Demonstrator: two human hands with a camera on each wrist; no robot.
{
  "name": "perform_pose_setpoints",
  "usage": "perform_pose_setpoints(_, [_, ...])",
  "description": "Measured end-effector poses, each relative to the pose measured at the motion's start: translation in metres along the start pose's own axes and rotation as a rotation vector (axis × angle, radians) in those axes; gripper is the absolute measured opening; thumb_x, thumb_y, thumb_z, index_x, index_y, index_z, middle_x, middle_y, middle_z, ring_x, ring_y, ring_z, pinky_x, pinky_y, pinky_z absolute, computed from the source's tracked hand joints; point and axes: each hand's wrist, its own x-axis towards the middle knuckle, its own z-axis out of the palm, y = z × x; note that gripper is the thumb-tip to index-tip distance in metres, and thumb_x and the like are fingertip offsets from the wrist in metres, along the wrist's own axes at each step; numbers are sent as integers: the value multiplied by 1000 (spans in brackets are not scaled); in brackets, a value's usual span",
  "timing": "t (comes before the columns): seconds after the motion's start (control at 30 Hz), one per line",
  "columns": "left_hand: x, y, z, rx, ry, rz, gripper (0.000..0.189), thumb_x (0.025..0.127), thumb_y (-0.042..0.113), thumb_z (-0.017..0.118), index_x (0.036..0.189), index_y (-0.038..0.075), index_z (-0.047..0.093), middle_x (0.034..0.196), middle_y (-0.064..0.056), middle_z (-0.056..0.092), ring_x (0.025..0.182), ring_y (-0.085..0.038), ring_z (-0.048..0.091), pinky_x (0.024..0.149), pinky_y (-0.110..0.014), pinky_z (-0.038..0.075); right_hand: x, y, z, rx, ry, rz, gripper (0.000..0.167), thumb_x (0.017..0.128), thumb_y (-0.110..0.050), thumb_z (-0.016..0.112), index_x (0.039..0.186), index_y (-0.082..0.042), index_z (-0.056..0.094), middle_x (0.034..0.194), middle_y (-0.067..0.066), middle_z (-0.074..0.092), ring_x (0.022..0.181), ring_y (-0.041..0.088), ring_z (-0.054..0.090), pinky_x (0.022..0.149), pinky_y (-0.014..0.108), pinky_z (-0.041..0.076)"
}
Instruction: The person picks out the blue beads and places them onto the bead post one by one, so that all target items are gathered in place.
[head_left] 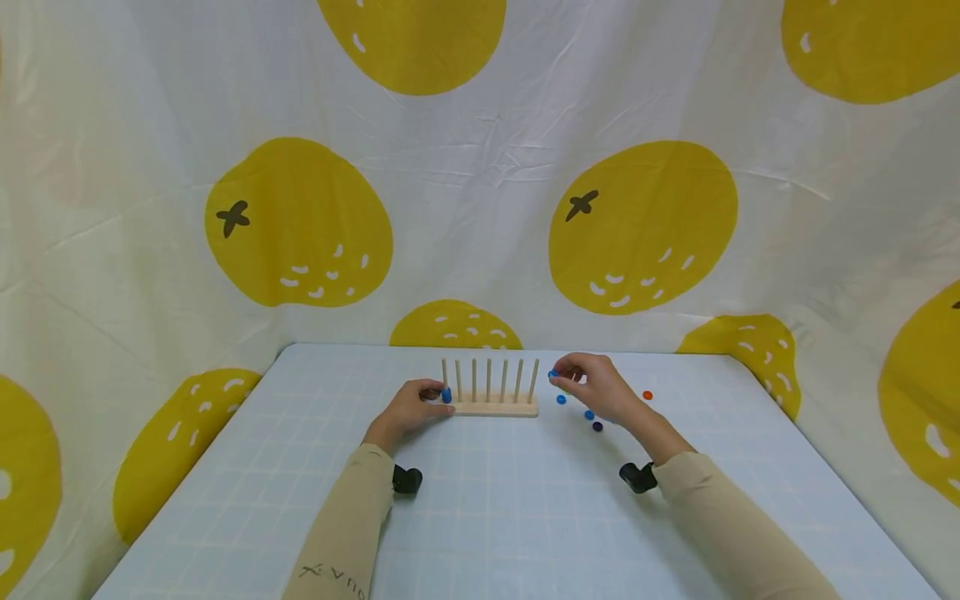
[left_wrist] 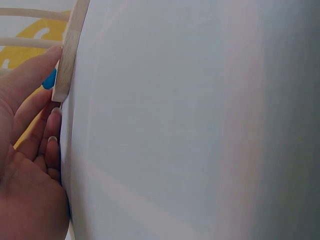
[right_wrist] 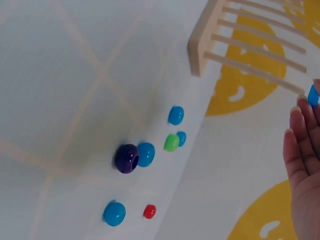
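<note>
In right wrist view alone, a green bead (right_wrist: 172,143) shows clearly.

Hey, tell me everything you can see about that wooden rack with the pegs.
The rack looks like pale, plain wood: a long, narrow base with seven thin pegs in a single row. It stands upright on the table. At least one blue bead sits low on the leftmost peg; the other six are bare. The left hand holds the base's left end.

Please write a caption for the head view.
Left hand holds a wooden peg rack; right hand pinches a blue bead.
</note>
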Motion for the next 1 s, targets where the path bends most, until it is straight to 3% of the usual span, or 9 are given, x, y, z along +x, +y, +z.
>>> perform_pose_setpoints(0.13, [0, 0, 0, -4, -6, 1, 54, 86, 23, 85, 134, 7, 66, 126, -11, 65, 114, -28, 57, 105, -47, 46, 2, -5, 6, 17, 19, -36, 18, 96, -16, 74, 110, -5, 72, 96, 0, 70, 89, 18, 60, 81, 33, 55])
perform_pose_setpoints(0.37, [1, -3, -2, -25, -14, 57, 55, 86, 21, 85, 134, 3, 65, 125, -13, 65, 114, -29, 58, 101, -46, 48, 9, -11, 15, 48, 72, -181, 14, 95, -13, 75, 105, -4, 73, 95, 0, 72, 84, 15, 62, 77, 36, 56])
perform_pose_setpoints(0.67, [1, -3, -2, -23, -20, 39, 55, 86, 23, 84, 134, 4, 65, 126, -12, 65, 116, -29, 57, 103, -46, 48, 17, -30, 27, 81, 56, -215, 13, 96, -12, 73, 106, -3, 73, 96, 1, 71, 86, 16, 62, 82, 41, 55])
perform_pose_setpoints(1.0, [0, 0, -2, -15, -8, 57, 52, 87, 18, 83, 132, 2, 66, 124, -13, 65, 114, -30, 57, 101, -46, 48, 31, -48, 40, 78, 34, -266, 10, 94, -8, 74, 103, -4, 72, 94, 1, 70, 86, 16, 62, 81, 36, 55])
